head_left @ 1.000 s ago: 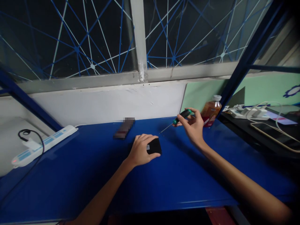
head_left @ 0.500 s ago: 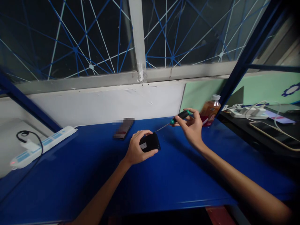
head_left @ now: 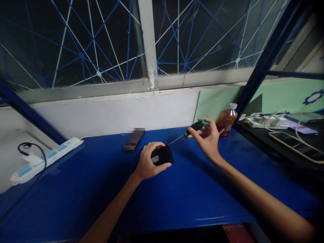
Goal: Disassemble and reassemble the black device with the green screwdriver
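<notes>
Near the middle of the blue table (head_left: 162, 199), my left hand (head_left: 148, 162) grips a small black box-shaped device (head_left: 164, 155) with a pale label, thumb on the near side and fingers on the far side. My right hand (head_left: 209, 138) is closed around the black and green handle of a screwdriver (head_left: 194, 128). Its thin metal shaft slants down to the left, and the tip meets the far right corner of the device. What lies under the tip is too small to make out.
A dark phone (head_left: 134, 140) lies behind my left hand. A drink bottle (head_left: 227, 119) stands beyond my right hand. On the left is a white power strip (head_left: 48, 160) with a black cable. A black surface on the right carries another phone (head_left: 296, 143) and chargers.
Both hands keep their holds, and the screwdriver tip stays at the device's corner. The view has shifted very slightly.
</notes>
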{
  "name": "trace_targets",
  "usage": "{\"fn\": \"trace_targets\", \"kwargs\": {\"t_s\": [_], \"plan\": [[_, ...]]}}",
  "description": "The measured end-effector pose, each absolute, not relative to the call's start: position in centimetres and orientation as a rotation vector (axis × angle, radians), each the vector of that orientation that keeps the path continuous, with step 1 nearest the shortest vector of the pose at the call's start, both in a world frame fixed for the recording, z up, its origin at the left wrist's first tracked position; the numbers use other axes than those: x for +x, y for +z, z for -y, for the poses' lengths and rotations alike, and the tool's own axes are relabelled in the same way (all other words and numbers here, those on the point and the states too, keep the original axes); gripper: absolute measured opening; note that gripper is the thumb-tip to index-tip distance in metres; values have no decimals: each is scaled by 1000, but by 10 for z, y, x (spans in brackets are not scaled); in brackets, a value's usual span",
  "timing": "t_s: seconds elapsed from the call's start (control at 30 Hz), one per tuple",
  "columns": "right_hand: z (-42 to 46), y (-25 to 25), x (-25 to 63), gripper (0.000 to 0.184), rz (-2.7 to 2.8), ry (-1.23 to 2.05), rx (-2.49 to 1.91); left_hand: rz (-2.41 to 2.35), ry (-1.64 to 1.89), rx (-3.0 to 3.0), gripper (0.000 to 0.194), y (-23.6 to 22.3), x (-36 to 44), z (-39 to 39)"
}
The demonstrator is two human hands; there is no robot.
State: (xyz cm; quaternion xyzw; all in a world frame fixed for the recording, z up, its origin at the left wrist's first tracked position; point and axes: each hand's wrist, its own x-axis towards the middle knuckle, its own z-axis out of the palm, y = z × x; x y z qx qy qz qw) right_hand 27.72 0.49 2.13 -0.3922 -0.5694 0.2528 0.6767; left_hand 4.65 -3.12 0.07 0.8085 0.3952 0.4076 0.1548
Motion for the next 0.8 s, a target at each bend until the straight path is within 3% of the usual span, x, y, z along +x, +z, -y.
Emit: {"fn": "trace_targets", "kwargs": {"t_s": [0.27, 0.4, 0.63, 0.8], "plan": [[-3, 22, 278, 50, 1289, 572, -901, -1125, 1157, 2319, 50, 1, 45, 32], [-8, 18, 282, 43, 1303, 549, -946, -1108, 1150, 2326, 52, 0, 45, 32], [-12, 16, 285, 40, 1319, 736, -807, -1125, 1147, 2303, 53, 0, 43, 31], [-6, 20, 284, 44, 1336, 556, -932, -1105, 1145, 2306, 53, 0, 43, 32]]}}
